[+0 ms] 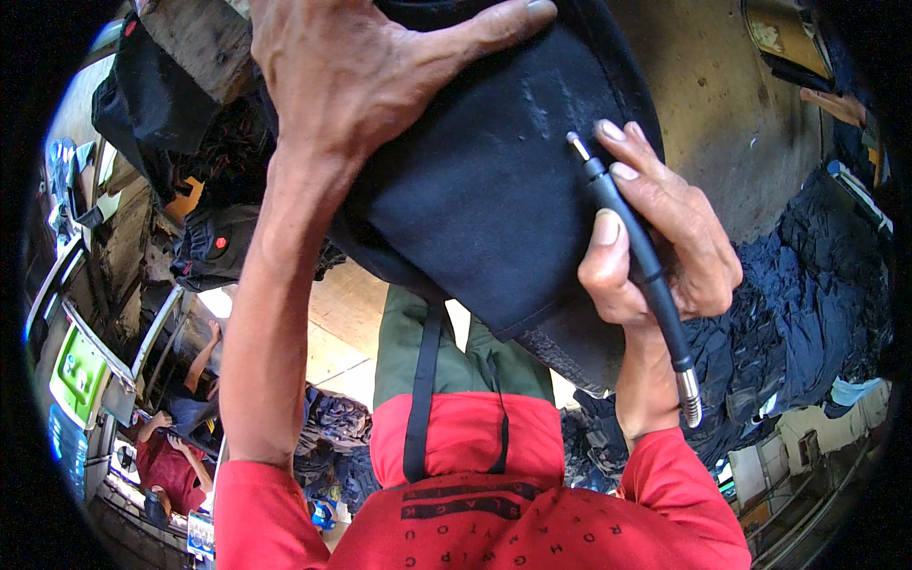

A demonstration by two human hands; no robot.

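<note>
A dark navy piece of denim [484, 199] lies stretched over a rounded form in front of me. My left hand [351, 66] presses flat on its upper left part, fingers spread. My right hand [655, 237] grips a black pen-like rotary tool [627, 237] on a flexible shaft with a metal collar [691, 394]. The tool's small metal tip [576, 142] touches the cloth, beside pale scuffed marks [551, 109]. Both arms wear red sleeves.
A heap of dark blue garments [807, 294] lies at the right. More dark clothes [199, 237] hang at the left near a wooden beam [204, 38]. Another person in red [176, 456] sits lower left by a green and white machine [81, 375].
</note>
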